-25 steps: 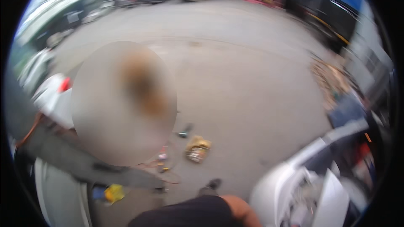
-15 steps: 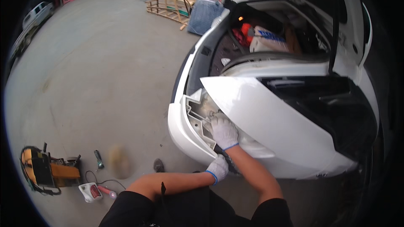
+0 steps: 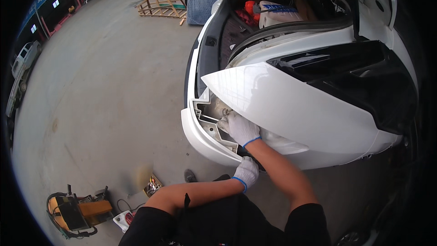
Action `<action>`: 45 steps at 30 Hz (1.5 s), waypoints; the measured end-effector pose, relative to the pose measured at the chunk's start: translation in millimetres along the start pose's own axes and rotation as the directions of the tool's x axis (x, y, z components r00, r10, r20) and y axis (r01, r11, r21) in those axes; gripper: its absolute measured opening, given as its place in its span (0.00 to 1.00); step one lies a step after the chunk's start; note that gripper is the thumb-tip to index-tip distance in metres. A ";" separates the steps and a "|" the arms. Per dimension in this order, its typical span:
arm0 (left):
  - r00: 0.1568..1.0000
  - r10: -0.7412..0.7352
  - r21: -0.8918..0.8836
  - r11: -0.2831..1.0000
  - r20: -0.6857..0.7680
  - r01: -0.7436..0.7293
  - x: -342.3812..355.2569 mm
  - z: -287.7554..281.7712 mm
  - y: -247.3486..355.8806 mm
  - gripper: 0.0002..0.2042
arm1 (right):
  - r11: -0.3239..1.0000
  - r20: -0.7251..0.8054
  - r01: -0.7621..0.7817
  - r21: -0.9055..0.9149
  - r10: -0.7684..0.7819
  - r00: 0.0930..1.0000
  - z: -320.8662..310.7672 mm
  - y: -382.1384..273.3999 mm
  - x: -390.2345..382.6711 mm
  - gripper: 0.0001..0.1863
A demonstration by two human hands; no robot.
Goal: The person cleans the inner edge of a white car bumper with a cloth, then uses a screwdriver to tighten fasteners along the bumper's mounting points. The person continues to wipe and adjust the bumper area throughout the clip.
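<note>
Now a tool box [image 3: 153,186] shows clearer; left hand [image 3: 247,172] fingers clamp the bumper [image 3: 195,140] edge; right hand [image 3: 242,129] fingers, unclear; floor [image 3: 118,91] opens leftward.

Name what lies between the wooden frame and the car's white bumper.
In the head view, a flat blue panel fills much of the stretch between the wooden frame and the white bumper.

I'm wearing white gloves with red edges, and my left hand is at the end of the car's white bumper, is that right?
Not quite: in the head view, your white gloves have blue edges, not red. Your left hand is at the end of the white bumper.
</note>
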State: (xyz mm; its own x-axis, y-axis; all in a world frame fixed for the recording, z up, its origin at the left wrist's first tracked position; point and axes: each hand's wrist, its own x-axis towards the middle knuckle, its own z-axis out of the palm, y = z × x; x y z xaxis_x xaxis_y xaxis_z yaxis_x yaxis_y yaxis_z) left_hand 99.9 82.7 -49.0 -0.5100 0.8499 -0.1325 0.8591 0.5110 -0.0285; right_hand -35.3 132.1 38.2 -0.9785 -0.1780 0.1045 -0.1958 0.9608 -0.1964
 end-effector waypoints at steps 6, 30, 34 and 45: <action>0.997 0.073 -0.102 0.992 -0.002 -0.073 4.5 -17.4 3.2 0.13 | 0.980 -0.001 0.078 0.183 -0.079 0.997 21.1 21.7 3.5 0.29; 0.991 0.018 -0.021 1.000 -0.130 -0.021 4.1 10.9 -1.4 0.16 | 0.982 -0.124 0.072 -0.174 -0.095 0.988 8.3 9.3 -5.1 0.29; 0.999 0.029 -0.049 0.998 0.026 -0.028 4.6 -5.4 1.8 0.15 | 0.998 0.058 -0.028 0.052 0.025 0.998 5.1 17.8 5.8 0.28; 0.985 0.059 -0.007 0.998 -0.163 -0.061 8.2 19.6 1.3 0.14 | 0.929 -0.388 0.221 -0.296 -0.329 0.861 13.3 20.8 -16.9 0.26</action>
State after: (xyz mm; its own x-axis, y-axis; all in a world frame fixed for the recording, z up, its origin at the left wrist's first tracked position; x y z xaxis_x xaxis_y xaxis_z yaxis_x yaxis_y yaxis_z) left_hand 97.7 87.8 -69.6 -0.4583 0.8883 0.0298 0.8884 0.4589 -0.0136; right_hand -23.8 152.3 19.4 -0.7527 -0.3864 0.5330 -0.3791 0.9163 0.1289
